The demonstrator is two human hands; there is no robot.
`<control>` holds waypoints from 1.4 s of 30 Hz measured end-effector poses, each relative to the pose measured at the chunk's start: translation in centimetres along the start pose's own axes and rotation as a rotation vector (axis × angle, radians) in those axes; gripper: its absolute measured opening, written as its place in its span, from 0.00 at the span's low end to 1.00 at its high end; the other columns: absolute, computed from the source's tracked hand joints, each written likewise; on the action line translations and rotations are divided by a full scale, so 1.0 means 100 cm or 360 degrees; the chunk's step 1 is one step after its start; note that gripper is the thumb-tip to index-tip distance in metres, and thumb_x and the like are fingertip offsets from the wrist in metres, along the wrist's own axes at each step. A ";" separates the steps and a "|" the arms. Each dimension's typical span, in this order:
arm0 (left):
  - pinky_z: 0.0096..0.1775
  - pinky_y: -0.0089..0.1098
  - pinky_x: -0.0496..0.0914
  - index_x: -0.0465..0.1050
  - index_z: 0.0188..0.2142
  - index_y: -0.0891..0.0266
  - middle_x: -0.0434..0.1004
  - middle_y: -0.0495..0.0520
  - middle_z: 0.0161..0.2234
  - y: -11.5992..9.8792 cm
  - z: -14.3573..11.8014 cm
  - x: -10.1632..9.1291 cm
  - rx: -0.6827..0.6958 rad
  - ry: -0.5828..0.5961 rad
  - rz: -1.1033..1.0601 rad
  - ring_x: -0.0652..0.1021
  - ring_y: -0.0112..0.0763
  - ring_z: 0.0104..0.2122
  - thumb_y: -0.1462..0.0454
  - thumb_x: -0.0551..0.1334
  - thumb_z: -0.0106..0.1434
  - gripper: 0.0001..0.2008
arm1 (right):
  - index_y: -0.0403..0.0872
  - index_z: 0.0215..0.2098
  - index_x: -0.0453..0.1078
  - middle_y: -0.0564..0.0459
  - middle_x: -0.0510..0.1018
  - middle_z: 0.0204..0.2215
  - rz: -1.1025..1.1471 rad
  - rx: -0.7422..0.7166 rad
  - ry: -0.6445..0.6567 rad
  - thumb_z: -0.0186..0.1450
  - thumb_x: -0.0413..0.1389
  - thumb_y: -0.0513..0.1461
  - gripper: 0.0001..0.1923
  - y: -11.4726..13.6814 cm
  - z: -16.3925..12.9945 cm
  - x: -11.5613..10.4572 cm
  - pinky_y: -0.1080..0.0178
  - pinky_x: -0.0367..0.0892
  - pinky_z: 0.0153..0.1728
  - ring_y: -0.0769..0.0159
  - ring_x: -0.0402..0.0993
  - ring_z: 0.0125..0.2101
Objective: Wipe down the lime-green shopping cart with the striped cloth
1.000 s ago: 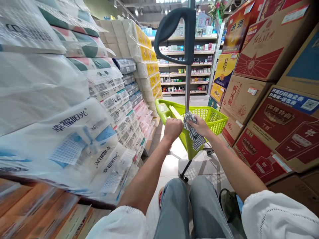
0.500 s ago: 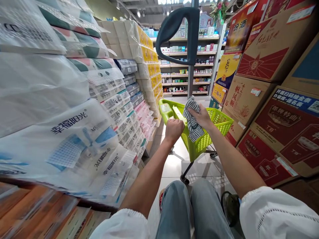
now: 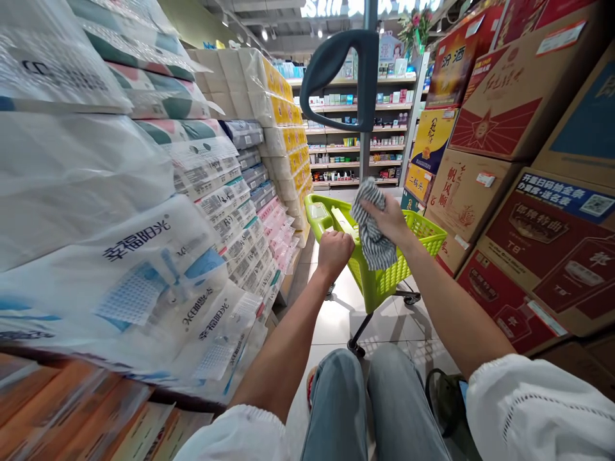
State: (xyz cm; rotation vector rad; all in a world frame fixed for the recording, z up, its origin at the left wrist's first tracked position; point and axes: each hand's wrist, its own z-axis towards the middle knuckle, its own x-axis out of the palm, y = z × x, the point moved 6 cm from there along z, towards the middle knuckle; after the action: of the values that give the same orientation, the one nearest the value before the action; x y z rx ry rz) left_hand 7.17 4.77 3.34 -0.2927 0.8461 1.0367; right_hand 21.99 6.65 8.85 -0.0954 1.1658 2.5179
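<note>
Striped cloth (image 3: 379,243): bunched at its top, hanging loose below, at the near corner of the lime-green shopping-cart basket (image 3: 384,282). Long axis steep, upper end leaning slightly left, lower end slightly right. It covers part of the basket's near-right wall in this view; whether it touches that wall or hangs just clear, cannot tell.

Right hand (image 3: 393,221): fingers pinching the cloth's upper part from the right side; the free part drops below and to the left of this hand.

Left hand (image 3: 336,251): curled into a fist over the basket's left rim, close to the near corner; fingertips hidden. Just left of the cloth, not holding it. Right hand is thus the nearer one, in contact.

Inside the left rim, beyond the fist: a pale strip (image 3: 343,219), lying lengthwise along that edge.

In the way: metal pole (image 3: 365,157) rising directly beyond the cloth's top, with a dark grey loop handle (image 3: 369,83) above both hands. Below, a caster (image 3: 355,348) near the person's knees (image 3: 343,371).

Flanks: plastic-wrapped tissue packs (image 3: 139,250) stacked left, liquor cartons (image 3: 523,224) right, both well apart from the cloth.
</note>
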 end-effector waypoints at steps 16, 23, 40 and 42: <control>0.35 0.37 0.59 0.72 0.28 0.63 0.76 0.59 0.29 0.001 -0.002 -0.001 0.0005 0.0009 -0.0023 0.73 0.38 0.31 0.64 0.51 0.66 0.15 | 0.49 0.43 0.68 0.53 0.77 0.37 -0.0186 0.0059 0.0310 0.58 0.57 0.49 0.18 -0.050 -0.057 0.021 0.60 0.68 0.39 0.62 0.73 0.36; 0.36 0.38 0.59 0.72 0.27 0.63 0.76 0.58 0.28 0.000 -0.002 -0.004 -0.0010 -0.0026 -0.0049 0.73 0.37 0.31 0.65 0.50 0.66 0.15 | 0.49 0.42 0.69 0.53 0.77 0.36 -0.0215 0.0014 0.0261 0.57 0.58 0.52 0.20 -0.025 -0.032 0.013 0.59 0.68 0.37 0.61 0.73 0.36; 0.35 0.38 0.58 0.71 0.27 0.63 0.75 0.57 0.27 0.013 -0.005 -0.003 0.0004 -0.0035 0.0058 0.73 0.38 0.32 0.65 0.53 0.66 0.13 | 0.49 0.45 0.70 0.50 0.76 0.40 -0.0376 -0.0089 0.0272 0.61 0.54 0.51 0.19 -0.052 -0.065 0.032 0.56 0.65 0.45 0.58 0.70 0.42; 0.35 0.37 0.58 0.71 0.27 0.62 0.75 0.56 0.27 0.014 -0.006 -0.003 0.0042 -0.0027 0.0054 0.73 0.38 0.32 0.65 0.52 0.66 0.13 | 0.49 0.47 0.69 0.49 0.76 0.42 -0.0460 -0.0134 0.0283 0.62 0.54 0.49 0.19 -0.062 -0.071 0.030 0.54 0.63 0.48 0.56 0.68 0.45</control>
State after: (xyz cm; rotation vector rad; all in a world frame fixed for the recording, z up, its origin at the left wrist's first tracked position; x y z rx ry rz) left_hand 5.61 4.98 3.43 -0.2477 0.8515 1.0577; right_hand 20.77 5.90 -0.86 -0.4832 1.0260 2.3357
